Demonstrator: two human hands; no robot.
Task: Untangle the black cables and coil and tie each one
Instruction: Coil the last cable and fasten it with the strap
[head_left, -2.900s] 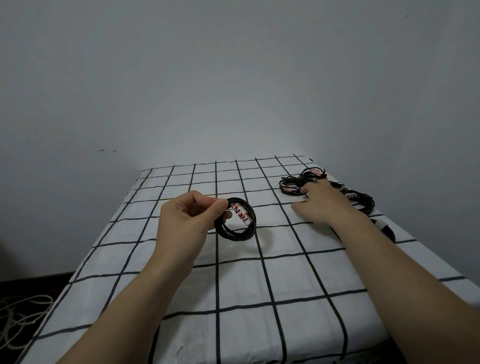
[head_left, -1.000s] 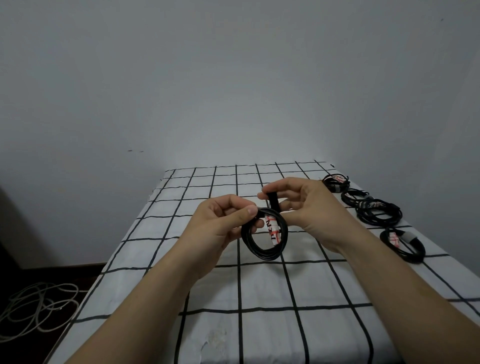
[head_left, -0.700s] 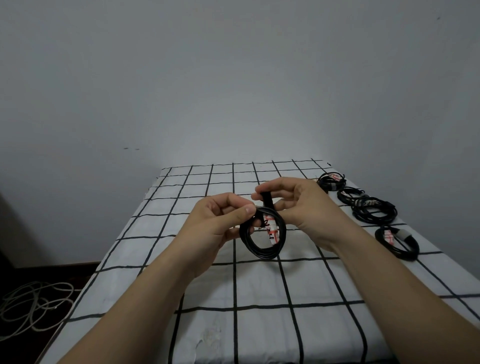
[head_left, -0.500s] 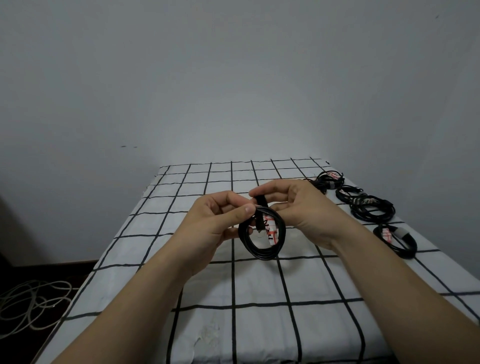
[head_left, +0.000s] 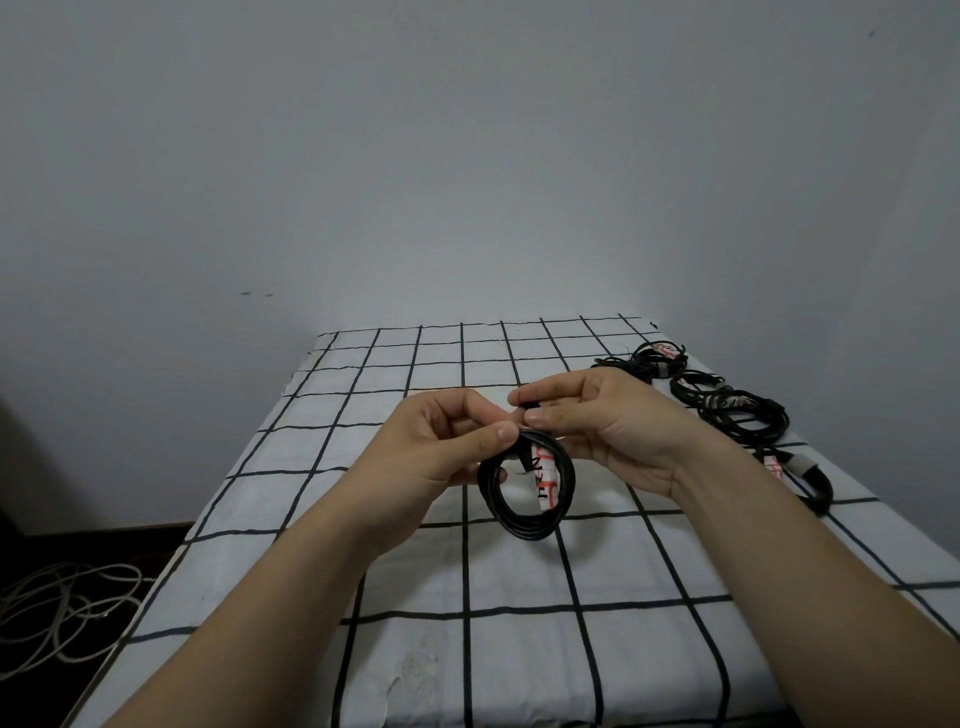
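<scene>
- Black coiled cable (head_left: 519, 526) is hanging just above the checked worktop (head_left: 467, 571), same place as before.
- Left hand (head_left: 441, 447) grip is still pinching the coil's top.
- Right hand (head_left: 608, 431) grip is pinching the strap end (head_left: 531, 403), now lower.

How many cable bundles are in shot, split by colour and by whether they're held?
Black coiled cable, held: 1
Black coiled cables lying on checked cloth: 4
Pale loose cable tangle on floor: 1
Total: 6
</scene>
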